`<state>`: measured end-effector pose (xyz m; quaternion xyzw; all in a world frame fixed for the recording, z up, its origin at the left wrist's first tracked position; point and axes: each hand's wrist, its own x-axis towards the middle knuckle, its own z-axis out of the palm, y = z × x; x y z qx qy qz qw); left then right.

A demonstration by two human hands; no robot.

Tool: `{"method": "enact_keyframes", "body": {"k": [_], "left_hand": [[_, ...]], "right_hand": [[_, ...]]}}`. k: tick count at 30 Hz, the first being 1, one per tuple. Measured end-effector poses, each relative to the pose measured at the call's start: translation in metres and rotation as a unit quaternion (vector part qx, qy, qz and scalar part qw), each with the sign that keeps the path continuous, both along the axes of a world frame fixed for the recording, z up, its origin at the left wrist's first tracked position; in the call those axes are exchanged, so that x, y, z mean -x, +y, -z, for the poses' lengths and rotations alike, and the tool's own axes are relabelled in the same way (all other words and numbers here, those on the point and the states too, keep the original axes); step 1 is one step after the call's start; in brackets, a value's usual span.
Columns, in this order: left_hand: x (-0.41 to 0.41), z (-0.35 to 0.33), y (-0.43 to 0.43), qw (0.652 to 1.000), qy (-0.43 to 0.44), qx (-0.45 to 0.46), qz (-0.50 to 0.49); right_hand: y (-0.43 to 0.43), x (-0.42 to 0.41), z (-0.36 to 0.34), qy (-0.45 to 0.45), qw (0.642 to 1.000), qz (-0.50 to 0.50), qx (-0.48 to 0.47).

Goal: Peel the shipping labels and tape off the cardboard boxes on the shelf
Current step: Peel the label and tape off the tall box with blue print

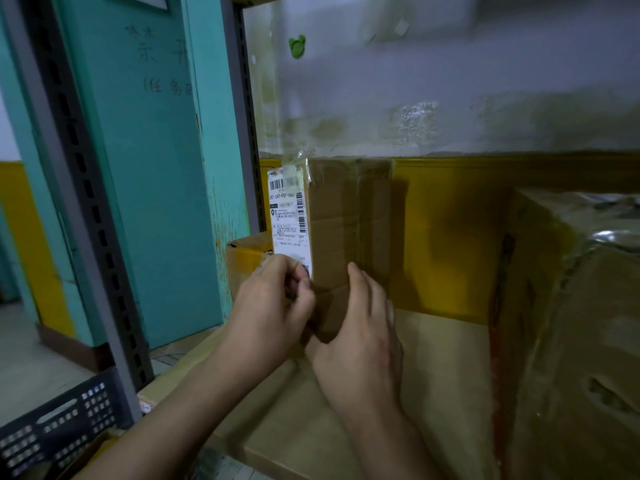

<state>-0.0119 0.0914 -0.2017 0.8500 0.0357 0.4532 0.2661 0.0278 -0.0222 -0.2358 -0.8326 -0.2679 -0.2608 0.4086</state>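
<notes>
Stained wall behind a cardboard-lined shelf (pixel 433 358). Near its left rear corner the left hand (pixel 273 306) pinches the lower edge of the shipping label (pixel 287 216) on the upright cardboard box (pixel 346 220). The right hand (pixel 360 341) lies straight-fingered against the box front. Bare shelf separates it from a large box (pixel 571 323) at the right.

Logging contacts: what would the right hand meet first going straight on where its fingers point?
The right hand lies flat on the upright box; going up its face, likely the clear tape at top.

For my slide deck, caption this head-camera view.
Left hand pinches lower corner of shipping label; right hand braces upright cardboard box.
</notes>
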Motion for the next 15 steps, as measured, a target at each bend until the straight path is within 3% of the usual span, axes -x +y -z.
{"method": "enact_keyframes", "body": {"k": [3, 15], "left_hand": [[0.004, 0.000, 0.003, 0.999, 0.002, 0.048, 0.026], [0.004, -0.010, -0.001, 0.998, 0.005, 0.056, 0.028]], "right_hand": [[-0.002, 0.001, -0.002, 0.007, 1.000, 0.007, -0.009], [-0.003, 0.001, -0.003, 0.017, 1.000, 0.007, 0.006]]}}
